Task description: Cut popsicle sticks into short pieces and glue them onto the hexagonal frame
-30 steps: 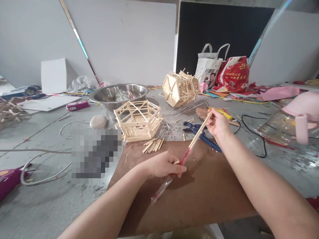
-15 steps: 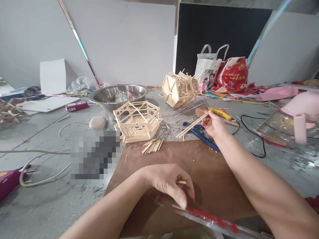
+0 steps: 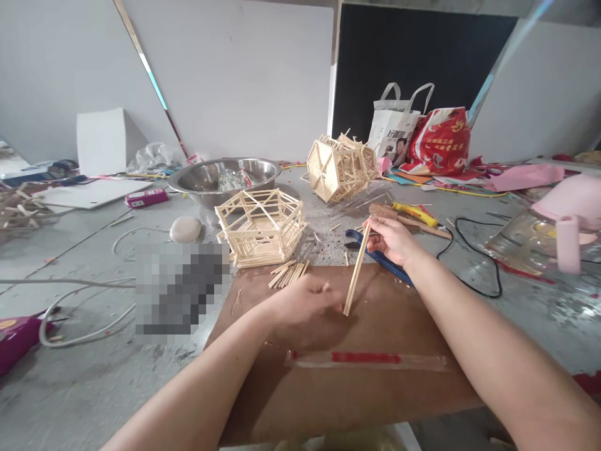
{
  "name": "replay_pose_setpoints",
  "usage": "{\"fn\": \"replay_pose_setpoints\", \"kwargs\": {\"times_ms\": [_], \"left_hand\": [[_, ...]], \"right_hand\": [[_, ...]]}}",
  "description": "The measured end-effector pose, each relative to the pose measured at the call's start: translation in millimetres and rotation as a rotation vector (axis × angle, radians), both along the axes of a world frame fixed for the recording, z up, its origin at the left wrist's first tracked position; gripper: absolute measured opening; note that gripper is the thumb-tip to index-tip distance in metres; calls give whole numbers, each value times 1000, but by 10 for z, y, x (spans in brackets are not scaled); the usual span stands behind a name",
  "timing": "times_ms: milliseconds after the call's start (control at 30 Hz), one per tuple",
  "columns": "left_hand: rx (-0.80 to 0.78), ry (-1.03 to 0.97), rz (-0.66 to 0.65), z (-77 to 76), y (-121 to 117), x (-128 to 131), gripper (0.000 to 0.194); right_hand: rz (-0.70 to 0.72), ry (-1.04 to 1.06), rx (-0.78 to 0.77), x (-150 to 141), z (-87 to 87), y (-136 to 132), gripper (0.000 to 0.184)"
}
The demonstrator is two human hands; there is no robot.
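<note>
A: Quick, fingers?
B: R hand (image 3: 387,238): fingers pinched on the upper end of some thin sticks (image 3: 357,272), 2 at least, slanting down over the brown sheet (image 3: 338,407). L hand (image 3: 303,300) is blurred nr their lower end; can't tell if its fingers grip anything.
A: Diff vs a sec ago?
B: The clear sleeve w/ red band (image 3: 366,358). 1 s ago it was round the sticks; half a sec ago, off them, by the L hand. Now it's flat on the sheet, apart from both hands. Sticks' lower ends have swung down too.
A: Meaning?
B: Sticks prob. fully unwrapped & free to handle, I'd say; sleeve looks done w/ for now.
A: Further out?
B: Short-stick pile (image 3: 288,274) just past L hand, hexagonal stick frame (image 3: 263,255) behind that, unmoved on the grey tabletop (image 3: 84,401). Blue-handled tool (image 3: 395,269) partly hidden by R hand.
</note>
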State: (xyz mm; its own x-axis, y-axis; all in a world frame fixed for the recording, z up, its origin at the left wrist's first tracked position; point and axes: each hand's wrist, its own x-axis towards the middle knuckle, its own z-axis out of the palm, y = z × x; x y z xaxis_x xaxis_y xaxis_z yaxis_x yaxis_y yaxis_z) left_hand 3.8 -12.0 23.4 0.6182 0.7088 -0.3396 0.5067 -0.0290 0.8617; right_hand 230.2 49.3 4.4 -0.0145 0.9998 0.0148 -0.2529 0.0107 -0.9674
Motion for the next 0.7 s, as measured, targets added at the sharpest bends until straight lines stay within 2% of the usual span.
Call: {"fn": "replay_pose_setpoints", "kwargs": {"times_ms": [67,100,200,300,367,400,433,567,633,700], "left_hand": [[-294,116,-326,36,-58,-14,35],[-376,111,-399,49,-89,-14,37],[-490,32,-651,38,-166,21,40],[-622,5,-927,-30,-206,71,45],[-693,-10,-992,-41,-194,66,48],[-719,-38,-979,-25,-171,45,46],[-715,-91,-894,3,-138,11,42],[-574,-376,-373,98,59,-146,29],[-413,-499,-57,62,155,-174,26],[-279,-545,207,-22,225,-158,25]], "right_hand": [[2,2,1,1,-3,1,15],[1,4,0,2,-6,3,14],[27,3,-7,-4,-27,9,13],[113,-12,-37,-26,-46,-1,12],[196,-41,-73,-41,-48,-20,13],[242,-60,-90,-46,-43,-34,14],[291,-81,-105,-51,-36,-49,14],[503,-133,-154,-74,20,-111,17],[496,-102,-123,-101,51,-130,17],[381,-32,-54,-138,75,-140,17]]}}
